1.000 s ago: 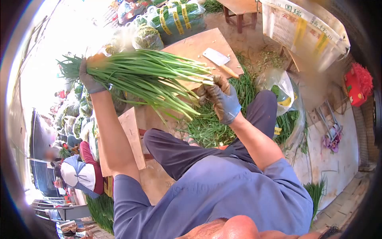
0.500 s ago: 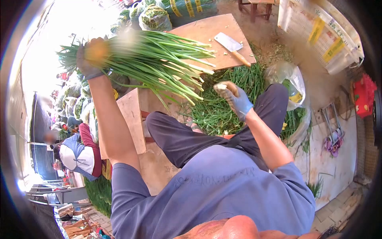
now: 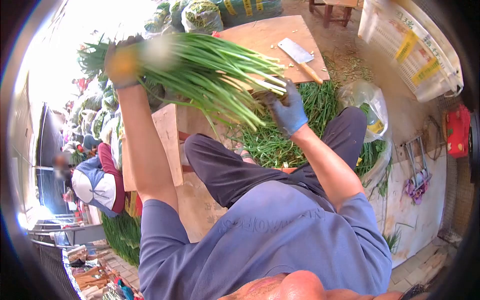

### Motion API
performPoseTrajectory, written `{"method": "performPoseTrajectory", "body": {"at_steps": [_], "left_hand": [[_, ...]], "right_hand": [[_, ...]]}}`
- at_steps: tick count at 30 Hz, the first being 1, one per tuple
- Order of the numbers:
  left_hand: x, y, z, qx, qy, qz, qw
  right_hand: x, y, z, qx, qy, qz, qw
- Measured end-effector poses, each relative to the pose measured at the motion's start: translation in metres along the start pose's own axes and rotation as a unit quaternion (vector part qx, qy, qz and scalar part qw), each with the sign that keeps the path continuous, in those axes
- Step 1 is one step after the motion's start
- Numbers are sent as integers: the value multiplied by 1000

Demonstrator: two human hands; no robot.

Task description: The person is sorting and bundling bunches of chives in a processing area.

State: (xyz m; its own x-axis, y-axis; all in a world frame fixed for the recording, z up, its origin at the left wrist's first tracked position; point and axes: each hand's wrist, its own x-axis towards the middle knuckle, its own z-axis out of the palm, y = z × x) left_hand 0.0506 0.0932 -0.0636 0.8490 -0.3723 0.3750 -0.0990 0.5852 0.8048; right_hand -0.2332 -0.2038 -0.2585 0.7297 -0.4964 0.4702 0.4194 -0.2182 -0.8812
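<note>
A large bunch of green onions [image 3: 210, 70] is held up sideways over my lap, its pale ends pointing right. My gloved left hand [image 3: 121, 62], partly smeared by a blurry spot, grips it near the leafy end. At the pale ends is my right hand [image 3: 287, 112] in a blue glove, thumb and fingers around the lower stalk tips; some fingers are blurred and partly hidden. Beyond, a cleaver [image 3: 296, 51] with a wooden handle lies on a wooden board [image 3: 275, 30]. Loose green trimmings [image 3: 270, 145] are heaped below, between my legs.
A white plastic basket [image 3: 415, 55] stands at the right. Near my right knee is a clear plastic bag [image 3: 377, 125] with greens. Bagged greens [image 3: 200, 17] sit at the back. Another person [image 3: 95, 185] bends at the left, beside a wooden panel [image 3: 162, 150].
My right hand has moved left and up to the pale ends of the green onions. The bunch and my left hand have shifted slightly right in view.
</note>
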Motion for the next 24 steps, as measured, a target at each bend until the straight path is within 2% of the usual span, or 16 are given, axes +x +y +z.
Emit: {"method": "performPoseTrajectory", "body": {"at_steps": [2, 3, 5, 6, 7, 8, 9, 10, 11, 13, 14, 15, 16, 18, 21, 24], "left_hand": [[-8, -4, 17, 5, 66, 18, 998], [-10, -6, 29, 6, 98, 28, 995], [-6, -5, 32, 81, 154, 36, 984], [-2, -2, 29, 104, 173, 38, 979], [-5, 1, 37, 111, 199, 34, 973], [-7, 4, 44, 117, 226, 29, 967], [1, 9, 24, 105, 212, 27, 971], [21, 13, -13, 93, 195, 22, 976], [25, 14, -20, 97, 189, 26, 977], [32, 17, -32, 106, 175, 35, 978], [34, 15, -33, 113, 171, 37, 978], [30, 15, -29, 109, 167, 35, 979], [26, 13, -25, 101, 165, 33, 981], [16, 14, -13, 68, 156, 13, 985], [-8, 14, 13, -10, 133, -34, 991], [-23, 25, 28, -85, 113, -89, 986]], "right_hand": [[3, -5, -18, -113, -38, -36, 992], [2, -1, -27, -153, -34, -93, 983], [-10, 23, -48, -203, -35, -81, 975], [-17, 43, -63, -327, -156, -3, 932], [-28, 65, -77, -441, -270, 74, 853], [-45, 91, -87, -486, -414, 135, 758], [-56, 106, -94, -517, -539, 191, 638], [-64, 103, -96, -514, -559, 201, 619], [-66, 102, -96, -510, -579, 211, 600], [-43, 61, -57, -490, -526, 189, 669], [-46, 57, -42, -377, -450, 172, 791], [-54, 59, -22, -201, -360, 208, 887], [-60, 68, 7, 59, -303, 304, 901], [-43, 17, 47, 285, -233, 432, 823], [-41, 49, 91, 557, -195, 462, 662], [-33, 42, 100, 536, -118, 433, 715]]}}
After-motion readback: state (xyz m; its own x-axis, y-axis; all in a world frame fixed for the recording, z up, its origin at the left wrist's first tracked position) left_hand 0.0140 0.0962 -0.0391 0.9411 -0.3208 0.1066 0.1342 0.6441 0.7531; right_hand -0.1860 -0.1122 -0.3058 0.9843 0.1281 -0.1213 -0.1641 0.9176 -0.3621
